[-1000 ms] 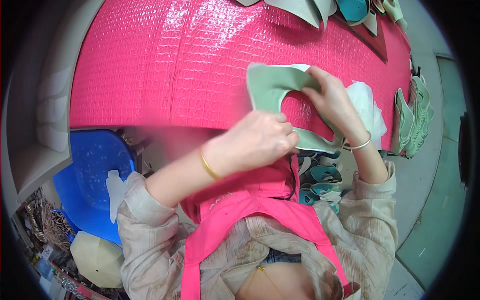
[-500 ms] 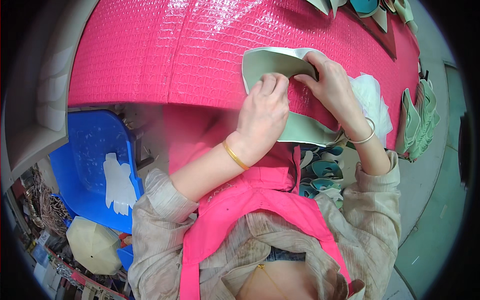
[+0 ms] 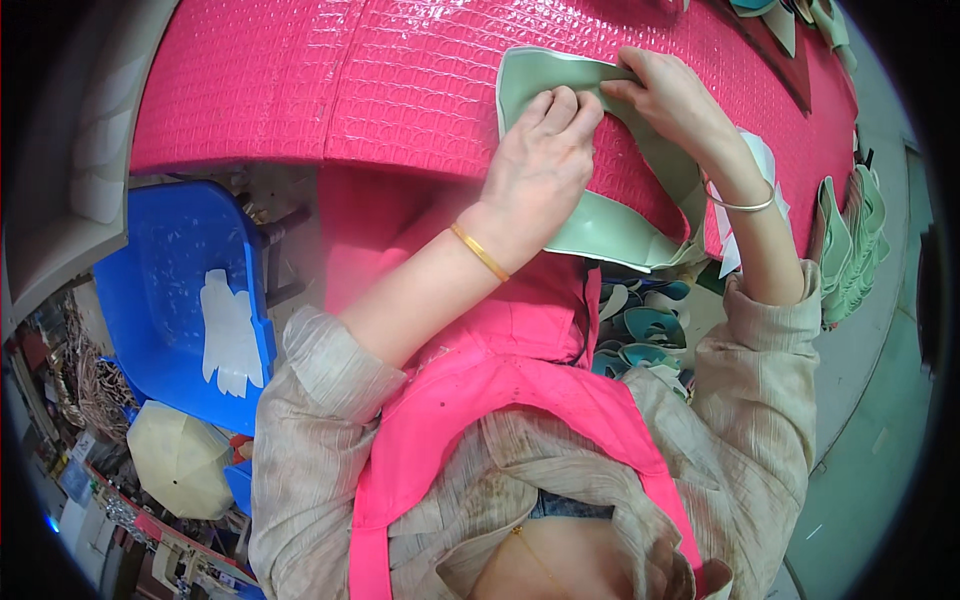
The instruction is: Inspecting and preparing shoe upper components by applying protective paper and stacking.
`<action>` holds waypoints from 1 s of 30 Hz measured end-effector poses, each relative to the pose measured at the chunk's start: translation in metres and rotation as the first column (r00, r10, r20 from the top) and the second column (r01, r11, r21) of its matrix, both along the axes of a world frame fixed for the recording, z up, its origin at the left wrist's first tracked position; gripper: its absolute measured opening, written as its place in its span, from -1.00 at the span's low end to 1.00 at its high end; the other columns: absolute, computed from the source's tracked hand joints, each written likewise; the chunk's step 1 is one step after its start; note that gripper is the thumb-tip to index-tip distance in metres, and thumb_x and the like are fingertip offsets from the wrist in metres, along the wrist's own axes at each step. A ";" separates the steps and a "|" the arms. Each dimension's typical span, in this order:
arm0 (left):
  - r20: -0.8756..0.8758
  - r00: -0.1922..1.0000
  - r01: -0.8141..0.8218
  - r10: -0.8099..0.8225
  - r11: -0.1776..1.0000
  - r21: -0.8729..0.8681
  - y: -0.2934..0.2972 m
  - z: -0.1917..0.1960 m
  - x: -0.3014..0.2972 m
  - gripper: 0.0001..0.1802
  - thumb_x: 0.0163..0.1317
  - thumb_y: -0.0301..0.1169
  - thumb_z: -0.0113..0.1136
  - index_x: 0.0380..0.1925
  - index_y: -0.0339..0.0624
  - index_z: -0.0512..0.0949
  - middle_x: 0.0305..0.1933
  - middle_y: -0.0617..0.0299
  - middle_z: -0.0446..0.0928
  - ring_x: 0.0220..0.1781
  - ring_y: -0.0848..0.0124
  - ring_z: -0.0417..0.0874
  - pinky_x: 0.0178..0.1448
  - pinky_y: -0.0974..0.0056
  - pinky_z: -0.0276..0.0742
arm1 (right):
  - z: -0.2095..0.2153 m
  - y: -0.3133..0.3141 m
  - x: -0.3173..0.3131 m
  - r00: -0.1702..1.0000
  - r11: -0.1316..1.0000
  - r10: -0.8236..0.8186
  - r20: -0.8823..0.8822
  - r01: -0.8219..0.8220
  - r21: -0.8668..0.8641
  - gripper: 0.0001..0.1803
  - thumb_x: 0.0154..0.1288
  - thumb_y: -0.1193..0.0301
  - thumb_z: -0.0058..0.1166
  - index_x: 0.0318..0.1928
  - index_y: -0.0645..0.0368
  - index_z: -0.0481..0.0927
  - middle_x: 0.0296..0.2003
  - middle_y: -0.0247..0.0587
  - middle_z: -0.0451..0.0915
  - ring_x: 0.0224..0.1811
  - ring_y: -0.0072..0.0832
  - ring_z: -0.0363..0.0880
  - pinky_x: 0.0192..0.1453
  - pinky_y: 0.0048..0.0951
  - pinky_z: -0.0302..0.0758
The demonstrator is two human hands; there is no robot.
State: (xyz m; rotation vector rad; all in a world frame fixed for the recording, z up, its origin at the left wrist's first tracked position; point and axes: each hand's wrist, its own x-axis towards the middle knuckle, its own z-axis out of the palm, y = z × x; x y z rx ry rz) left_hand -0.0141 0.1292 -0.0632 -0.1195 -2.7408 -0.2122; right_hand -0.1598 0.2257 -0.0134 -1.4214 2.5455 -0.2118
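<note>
A pale green, curved U-shaped piece of sheet material (image 3: 605, 225) with a pale back lies at the near edge of the pink table. Its far band stands partly raised. My left hand (image 3: 545, 165) has its fingers curled against the inside of that band. Thumb and fingers of my right hand (image 3: 675, 100) pinch the band's upper edge, a little farther right. The two hands are close together but apart. Whatever small detail sits beneath my left fingertips is hidden by the fingers.
Glossy pink textured covering (image 3: 430, 100) spans the table. White thin sheets (image 3: 755, 190) lie by my right forearm. Bundled green pieces (image 3: 850, 245) hang at the right edge; more cut pieces (image 3: 650, 325) sit below the table. A blue chair (image 3: 160, 290) holding white strips (image 3: 230, 335) stands left.
Both hands and the green piece have shifted away from my body in the picture. My left fingers have moved closer to the right ones, and the right wrist has tilted.
</note>
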 end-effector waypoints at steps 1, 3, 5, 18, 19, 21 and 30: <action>-0.078 0.997 0.025 -0.018 0.995 0.096 -0.003 -0.002 0.000 -0.61 -0.01 -0.37 0.11 -0.15 -0.31 0.45 -0.22 0.19 0.38 -0.16 0.33 0.40 -0.01 0.31 0.38 | -0.001 0.001 0.001 0.999 0.999 -0.037 0.018 0.037 0.003 -0.74 0.09 0.34 0.09 -0.41 0.34 0.48 -0.50 0.14 0.50 -0.37 -0.02 0.51 -0.31 -0.14 0.41; -0.161 0.987 0.055 -0.024 0.980 0.190 -0.004 -0.004 0.000 -0.63 -0.01 -0.38 0.10 -0.16 -0.32 0.45 -0.23 0.20 0.37 -0.17 0.33 0.39 -0.02 0.32 0.38 | -0.005 0.001 0.001 0.997 0.997 -0.071 0.032 0.070 0.008 -0.73 0.10 0.33 0.09 -0.40 0.34 0.48 -0.49 0.14 0.50 -0.37 -0.02 0.51 -0.31 -0.14 0.41; 0.060 0.998 0.022 -0.034 0.982 0.188 -0.001 0.008 -0.003 -0.62 -0.01 -0.38 0.11 -0.16 -0.32 0.45 -0.16 0.21 0.37 -0.12 0.32 0.39 0.01 0.31 0.39 | -0.010 0.004 0.000 0.995 0.994 -0.084 0.058 0.088 -0.069 -0.72 0.09 0.31 0.12 -0.41 0.33 0.48 -0.52 0.13 0.49 -0.42 -0.03 0.50 -0.38 -0.18 0.39; -0.030 0.994 0.109 -0.105 0.975 0.193 0.000 -0.001 -0.013 -0.67 0.04 -0.37 0.08 -0.19 -0.31 0.50 -0.11 0.18 0.42 -0.06 0.33 0.42 0.08 0.31 0.37 | 0.001 0.034 0.004 0.966 0.962 -0.176 0.192 0.209 -0.173 -0.74 0.03 0.38 0.17 -0.34 0.31 0.47 -0.55 0.03 0.48 -0.53 -0.22 0.50 -0.43 -0.37 0.40; -0.037 0.992 0.128 -0.123 0.969 0.211 -0.005 -0.001 -0.012 -0.67 0.04 -0.37 0.08 -0.20 -0.32 0.49 -0.14 0.18 0.43 -0.05 0.32 0.42 0.11 0.30 0.35 | 0.001 0.036 0.003 0.957 0.961 -0.210 0.203 0.240 -0.140 -0.73 0.01 0.39 0.18 -0.32 0.31 0.46 -0.54 0.02 0.48 -0.52 -0.21 0.50 -0.42 -0.38 0.41; -0.004 0.991 0.130 -0.132 0.965 0.226 -0.002 0.003 -0.014 -0.66 0.03 -0.38 0.08 -0.18 -0.32 0.49 -0.13 0.17 0.43 -0.05 0.32 0.42 0.12 0.30 0.35 | 0.002 0.038 0.004 0.945 0.956 -0.249 0.211 0.275 -0.104 -0.71 0.00 0.40 0.19 -0.30 0.31 0.45 -0.53 0.01 0.49 -0.52 -0.21 0.49 -0.40 -0.39 0.42; -0.048 0.984 0.177 -0.171 0.960 0.214 -0.005 -0.007 -0.018 -0.61 0.04 -0.41 0.04 -0.08 -0.32 0.45 0.02 0.11 0.39 0.05 0.23 0.40 0.20 0.29 0.29 | 0.004 0.033 0.011 0.928 0.954 -0.281 0.244 0.298 -0.035 -0.66 -0.02 0.41 0.19 -0.24 0.31 0.44 -0.39 0.08 0.53 -0.31 -0.07 0.54 -0.28 -0.27 0.44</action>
